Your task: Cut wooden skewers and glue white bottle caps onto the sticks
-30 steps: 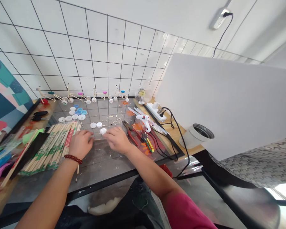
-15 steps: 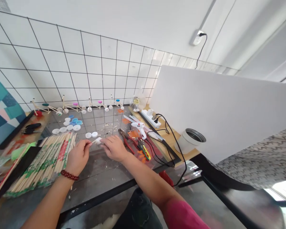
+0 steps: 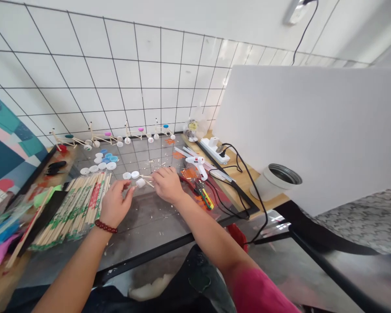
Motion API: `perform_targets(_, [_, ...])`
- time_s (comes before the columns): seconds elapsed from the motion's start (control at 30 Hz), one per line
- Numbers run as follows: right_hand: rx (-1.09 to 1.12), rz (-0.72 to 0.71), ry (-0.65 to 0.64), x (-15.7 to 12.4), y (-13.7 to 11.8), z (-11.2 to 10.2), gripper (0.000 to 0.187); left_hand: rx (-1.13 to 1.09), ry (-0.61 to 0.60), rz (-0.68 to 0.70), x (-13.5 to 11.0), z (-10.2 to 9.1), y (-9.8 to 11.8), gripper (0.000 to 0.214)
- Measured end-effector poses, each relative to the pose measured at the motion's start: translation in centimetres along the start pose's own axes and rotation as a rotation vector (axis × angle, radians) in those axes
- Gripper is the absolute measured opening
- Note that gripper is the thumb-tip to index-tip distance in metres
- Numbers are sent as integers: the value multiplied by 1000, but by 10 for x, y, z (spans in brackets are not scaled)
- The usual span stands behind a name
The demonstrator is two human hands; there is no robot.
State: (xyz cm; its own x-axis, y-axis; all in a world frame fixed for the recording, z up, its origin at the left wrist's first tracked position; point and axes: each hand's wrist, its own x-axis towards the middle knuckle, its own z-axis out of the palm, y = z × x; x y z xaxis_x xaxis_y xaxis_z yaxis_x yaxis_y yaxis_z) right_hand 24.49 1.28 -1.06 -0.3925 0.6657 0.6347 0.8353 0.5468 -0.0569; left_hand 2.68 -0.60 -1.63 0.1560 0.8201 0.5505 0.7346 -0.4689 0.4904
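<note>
My left hand, with a dark red bead bracelet, has its thumb and fingertips closed at the left side of a white bottle cap. Thin wooden sticks run from beside that cap to my right hand, whose fingers are bent around their far ends. The fingertips of my right hand are partly hidden. Behind the held piece lie two loose white caps. A thick stack of wooden chopsticks in printed wrappers lies to the left of my left hand.
Along the back stand several small stick-and-cap tricycle models. White and blue caps lie before them. At right are a white glue gun, a yellow-green cutter, a power strip, black cables and a white pot.
The view has shifted, so the table's things sit further right. My right hand has drawn away from the cap, and wooden sticks now show between them. My left hand stays by the cap.
</note>
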Motion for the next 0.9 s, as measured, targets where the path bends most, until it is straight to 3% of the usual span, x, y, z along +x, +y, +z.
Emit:
perform_targets(0.2, [-93, 170, -108, 4, 8, -9, 21, 149, -186, -96, 22, 12, -1, 58])
perform_targets(0.37, [-84, 204, -178, 2, 7, -8, 22, 187, -271, -123, 30, 26, 10, 66])
perform_targets(0.53, [-56, 220, -221, 1, 6, -8, 22, 201, -233, -123, 32, 35, 6, 53])
perform_targets(0.7, [-39, 246, -239, 1, 4, -9, 21, 99, -120, -118, 27, 39, -5, 38])
perform_targets(0.9, [114, 284, -167, 3, -1, -5, 24, -194, 35, -307, 17, 36, -11, 39])
